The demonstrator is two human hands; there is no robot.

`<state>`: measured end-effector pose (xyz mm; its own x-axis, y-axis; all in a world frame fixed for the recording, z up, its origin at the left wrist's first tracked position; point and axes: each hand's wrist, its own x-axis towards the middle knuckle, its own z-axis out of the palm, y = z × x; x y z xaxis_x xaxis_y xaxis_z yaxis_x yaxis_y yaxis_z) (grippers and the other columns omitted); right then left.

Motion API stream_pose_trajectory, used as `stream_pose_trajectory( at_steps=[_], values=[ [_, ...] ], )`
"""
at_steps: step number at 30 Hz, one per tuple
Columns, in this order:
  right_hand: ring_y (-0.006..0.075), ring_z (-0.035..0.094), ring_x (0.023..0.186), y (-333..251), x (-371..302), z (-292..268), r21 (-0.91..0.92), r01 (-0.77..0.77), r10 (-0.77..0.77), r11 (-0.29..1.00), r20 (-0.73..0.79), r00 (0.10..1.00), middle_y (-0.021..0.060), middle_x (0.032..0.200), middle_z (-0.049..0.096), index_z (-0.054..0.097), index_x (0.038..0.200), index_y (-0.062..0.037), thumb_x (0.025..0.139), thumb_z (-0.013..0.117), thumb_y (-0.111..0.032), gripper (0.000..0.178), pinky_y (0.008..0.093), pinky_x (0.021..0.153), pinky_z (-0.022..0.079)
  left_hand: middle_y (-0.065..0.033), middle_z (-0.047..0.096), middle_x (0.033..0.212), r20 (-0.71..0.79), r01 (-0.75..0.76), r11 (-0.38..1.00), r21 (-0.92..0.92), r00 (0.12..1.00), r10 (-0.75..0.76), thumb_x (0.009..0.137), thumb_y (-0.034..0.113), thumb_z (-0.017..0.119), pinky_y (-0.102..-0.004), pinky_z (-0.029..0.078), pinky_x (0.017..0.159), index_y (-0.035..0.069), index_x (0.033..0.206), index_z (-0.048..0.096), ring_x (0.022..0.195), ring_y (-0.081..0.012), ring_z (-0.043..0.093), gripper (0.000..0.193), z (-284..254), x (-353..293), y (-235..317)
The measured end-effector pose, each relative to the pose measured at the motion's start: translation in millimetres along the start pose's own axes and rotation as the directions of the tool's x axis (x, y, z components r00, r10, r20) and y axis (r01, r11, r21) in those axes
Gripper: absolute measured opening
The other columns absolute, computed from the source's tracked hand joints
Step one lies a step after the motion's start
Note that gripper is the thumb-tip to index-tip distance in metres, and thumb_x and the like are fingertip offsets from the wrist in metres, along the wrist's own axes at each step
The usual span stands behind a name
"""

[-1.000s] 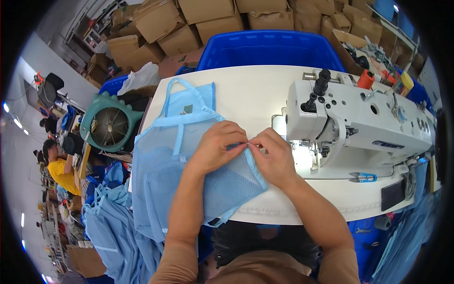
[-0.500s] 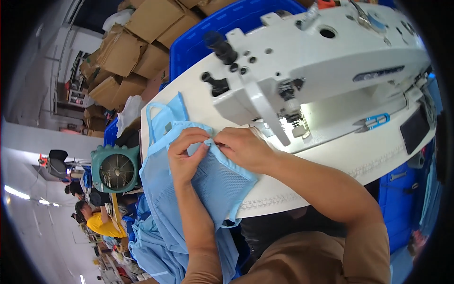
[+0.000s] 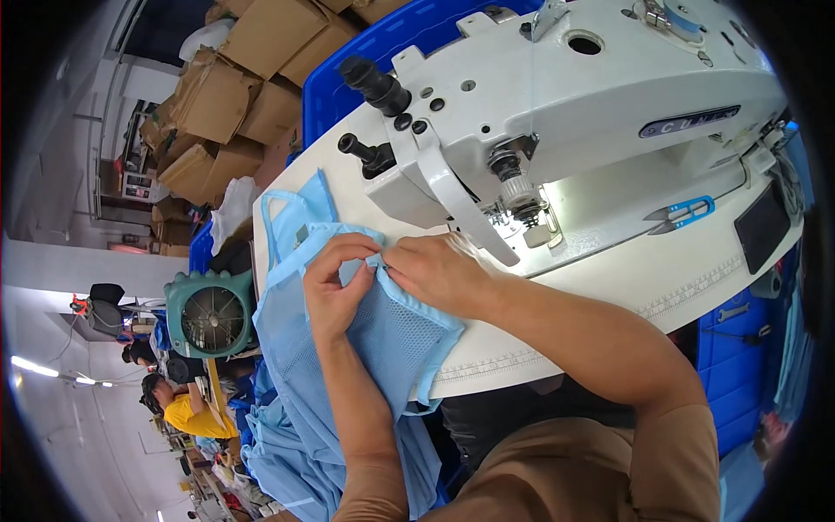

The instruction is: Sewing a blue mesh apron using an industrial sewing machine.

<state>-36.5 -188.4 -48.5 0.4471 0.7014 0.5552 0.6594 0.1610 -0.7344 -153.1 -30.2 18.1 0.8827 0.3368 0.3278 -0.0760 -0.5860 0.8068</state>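
A light blue mesh garment [image 3: 370, 326] with bound edges and straps lies over the left end of the white table and hangs down off it. My left hand [image 3: 335, 283] pinches the bound edge between thumb and fingers. Close beside it, almost touching, my right hand [image 3: 439, 274] grips the same edge with its fingers curled. Whatever small part sits between the fingertips is mostly hidden. Right of my hands stands the white sewing machine [image 3: 600, 96], its lamp lit around the needle area, and no fabric lies under its foot.
Blue-handled thread snips [image 3: 683, 214] and a dark phone-like slab [image 3: 767, 228] rest on the white table [image 3: 487, 358] at the right. A green fan [image 3: 211, 315], stacked cardboard boxes [image 3: 217, 96] and a blue bin [image 3: 326, 83] stand beyond. A person in yellow [image 3: 196, 413] works further left.
The whole view has shifted slightly. Both hands keep their grip on the garment's edge, fingertips close together, with hardly any movement against the cloth.
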Motion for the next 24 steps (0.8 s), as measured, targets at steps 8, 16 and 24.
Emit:
stream_pose_trajectory(
  at_steps=[8,16,24],
  values=[
    [0.034,0.071,0.083,2.4,4.5,-6.4,-0.068,0.015,-0.015,0.998,-0.001,1.0,0.0091,0.09,0.066,0.066,0.099,-0.0066,0.092,0.074,-0.016,0.015,0.0442,0.073,0.057,-0.0107,0.075,0.109,0.007,-0.003,0.998,-0.057,1.0,0.003,0.078,-0.008,0.069,-0.033,0.05,0.098,-0.002,0.095,0.075,0.106,-0.0214,0.068,0.02,-0.1,1.4,-3.6],
    [0.031,0.072,0.08,-6.0,0.5,-8.7,-0.212,0.139,-0.149,0.967,-0.029,0.988,0.0083,0.088,0.066,0.065,0.096,-0.0067,0.092,0.071,-0.015,0.011,0.0444,0.069,0.058,-0.0106,0.075,0.108,0.032,0.012,0.998,-0.063,0.999,-0.01,0.08,-0.007,0.07,-0.0337,0.05,0.098,0.0,0.095,0.074,0.106,-0.0216,0.067,0.017,2.8,0.3,0.3],
    [0.0332,0.072,0.083,7.2,3.2,-7.0,0.118,-0.066,0.07,0.991,-0.032,0.997,0.0084,0.092,0.07,0.068,0.095,-0.0068,0.09,0.072,-0.011,0.007,0.0448,0.07,0.057,-0.0106,0.075,0.11,0.028,-0.036,0.998,-0.057,0.999,0.038,0.086,-0.005,0.07,-0.0344,0.051,0.099,0.001,0.097,0.07,0.107,-0.0223,0.068,0.013,5.7,1.1,-2.8]
  ],
)
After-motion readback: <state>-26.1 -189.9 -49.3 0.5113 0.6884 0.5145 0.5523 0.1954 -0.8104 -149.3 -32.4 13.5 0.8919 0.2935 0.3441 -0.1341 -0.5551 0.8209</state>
